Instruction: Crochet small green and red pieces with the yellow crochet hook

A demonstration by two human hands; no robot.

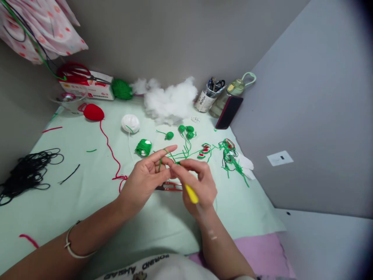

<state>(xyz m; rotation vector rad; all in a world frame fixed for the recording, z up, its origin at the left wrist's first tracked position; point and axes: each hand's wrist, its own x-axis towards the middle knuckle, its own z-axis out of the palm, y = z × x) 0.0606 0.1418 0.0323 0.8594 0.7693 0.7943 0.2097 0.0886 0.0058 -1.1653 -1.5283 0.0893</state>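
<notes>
My left hand (pixel 141 175) is closed in a pinch, with green yarn (pixel 160 165) looped over its fingers and the index finger stretched out. My right hand (pixel 202 186) grips a crochet hook (pixel 191 193) by its yellow handle, whose clear end points toward me. Both sets of fingertips meet over a small bit of green work, mostly hidden. Beneath the hands lie red-handled thread snips (pixel 173 189), partly covered. Just beyond is a green yarn skein (pixel 143 147). Small green crocheted balls (pixel 189 128) with loose tails and red-and-green crocheted pieces (pixel 205 148) lie past my right hand.
White stuffing (pixel 171 102) is heaped at the back, near a white yarn ball (pixel 130 123) and a red yarn ball (pixel 93 112). A pen cup (pixel 204 102), bottle (pixel 218 105) and phone (pixel 229 112) stand back right. Black cord (pixel 26 173) lies left; green scraps (pixel 233 159) lie right.
</notes>
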